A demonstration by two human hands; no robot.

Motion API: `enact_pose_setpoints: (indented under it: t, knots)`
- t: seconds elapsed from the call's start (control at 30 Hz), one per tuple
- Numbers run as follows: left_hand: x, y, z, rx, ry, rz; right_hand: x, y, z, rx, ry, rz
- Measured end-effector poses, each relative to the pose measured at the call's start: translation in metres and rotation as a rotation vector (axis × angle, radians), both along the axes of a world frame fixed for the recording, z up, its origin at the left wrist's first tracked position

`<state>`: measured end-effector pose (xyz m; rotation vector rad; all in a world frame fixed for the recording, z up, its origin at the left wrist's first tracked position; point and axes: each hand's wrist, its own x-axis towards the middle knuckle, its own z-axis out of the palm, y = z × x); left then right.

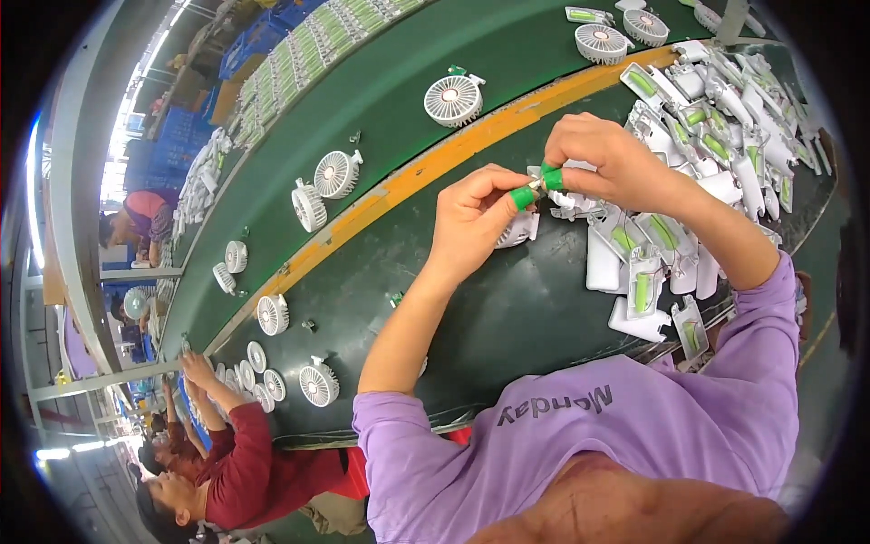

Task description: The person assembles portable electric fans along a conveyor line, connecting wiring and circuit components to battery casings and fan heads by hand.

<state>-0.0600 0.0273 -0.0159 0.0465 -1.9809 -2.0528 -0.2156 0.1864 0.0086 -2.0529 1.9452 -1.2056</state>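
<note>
My left hand (473, 220) and my right hand (605, 161) meet over the dark green worktable, fingertips nearly touching. Green wrapping covers the tips of several fingers. Both hands are closed in a pinch around something small and pale, mostly hidden by the fingers, so I cannot make out its kind. Just below the fingertips lies a white round fan head (518, 232), partly covered by my left hand. Close to my right wrist, a white handle shell (645, 283) with a green battery inside rests among similar ones.
A big heap of white handle shells (752, 113) fills the right side. Beyond a yellow-orange rail (419, 174), a green conveyor belt (390, 118) carries white fan heads (454, 100). Another fan head (319, 383) stands left on the table. A co-worker in a dark red sleeve (258, 440) works at the left.
</note>
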Motion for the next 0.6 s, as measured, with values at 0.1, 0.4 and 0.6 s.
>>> enact_pose_setpoints:
  t: [0.1, 0.4, 0.6]
  knots:
    - [-0.003, -0.002, 0.003, -0.092, 0.035, 0.008, -0.001, -0.002, 0.004, 0.119, -0.215, 0.003]
    - [-0.02, 0.002, 0.007, -0.233, -0.052, 0.123, -0.015, -0.014, 0.001, 0.119, -0.113, -0.065]
    - [-0.101, -0.06, -0.021, -0.41, -0.102, 0.173, -0.084, -0.054, -0.003, 0.266, -0.405, -0.155]
